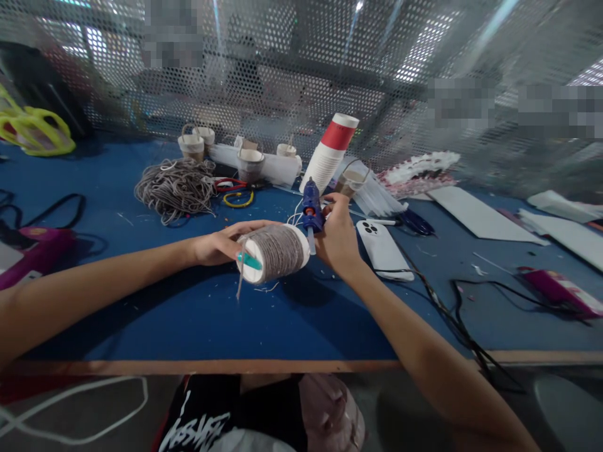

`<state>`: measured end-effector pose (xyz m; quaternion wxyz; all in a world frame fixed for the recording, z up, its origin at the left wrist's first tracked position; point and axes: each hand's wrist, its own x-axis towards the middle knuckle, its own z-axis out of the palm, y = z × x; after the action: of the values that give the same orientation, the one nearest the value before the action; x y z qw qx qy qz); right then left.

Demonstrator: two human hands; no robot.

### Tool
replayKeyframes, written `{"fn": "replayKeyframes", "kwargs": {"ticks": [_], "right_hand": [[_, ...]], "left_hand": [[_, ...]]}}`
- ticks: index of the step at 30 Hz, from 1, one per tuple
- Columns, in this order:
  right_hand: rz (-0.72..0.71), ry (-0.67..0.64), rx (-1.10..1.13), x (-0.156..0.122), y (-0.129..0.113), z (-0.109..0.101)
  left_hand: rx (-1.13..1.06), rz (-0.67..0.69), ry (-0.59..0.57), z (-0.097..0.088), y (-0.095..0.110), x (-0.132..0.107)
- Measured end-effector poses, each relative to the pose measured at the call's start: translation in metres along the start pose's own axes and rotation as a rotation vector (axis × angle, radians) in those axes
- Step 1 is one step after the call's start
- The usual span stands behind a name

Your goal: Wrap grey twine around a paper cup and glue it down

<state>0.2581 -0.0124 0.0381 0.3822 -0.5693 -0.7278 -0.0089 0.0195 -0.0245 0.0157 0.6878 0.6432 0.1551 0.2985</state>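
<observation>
My left hand (221, 243) grips a paper cup wrapped in grey twine (276, 252), held on its side above the blue table (188, 314). A loose twine end hangs from the cup. My right hand (335, 235) holds a blue hot glue gun (311, 212) just behind the cup, its nozzle pointing down at the cup's wrapped side.
A bundle of grey twine (175, 186) lies at the back left, with twine-wrapped cups (193, 144) behind it. A stack of red and white paper cups (330, 154) leans at the back. A white phone (384, 249) lies to the right, beside black cables (452, 314). A perforated metal screen (301, 63) closes the far side.
</observation>
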Motion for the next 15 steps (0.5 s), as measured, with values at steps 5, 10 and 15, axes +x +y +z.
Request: {"fn": "replayKeyframes", "kwargs": {"ticks": [5,10,15], "right_hand": [[-0.027,0.031,-0.064,-0.001,0.004,0.0],[0.052,-0.02,-0.052,0.004,0.01,0.002],[0.089,0.047,-0.034,0.017,0.038,0.002]], "left_hand": [[0.042,-0.019,-0.038,-0.011,0.002,-0.001],[0.06,-0.007,0.021,-0.02,-0.003,0.002],[0.231,-0.004,0.254,-0.039,-0.002,0.008]]}}
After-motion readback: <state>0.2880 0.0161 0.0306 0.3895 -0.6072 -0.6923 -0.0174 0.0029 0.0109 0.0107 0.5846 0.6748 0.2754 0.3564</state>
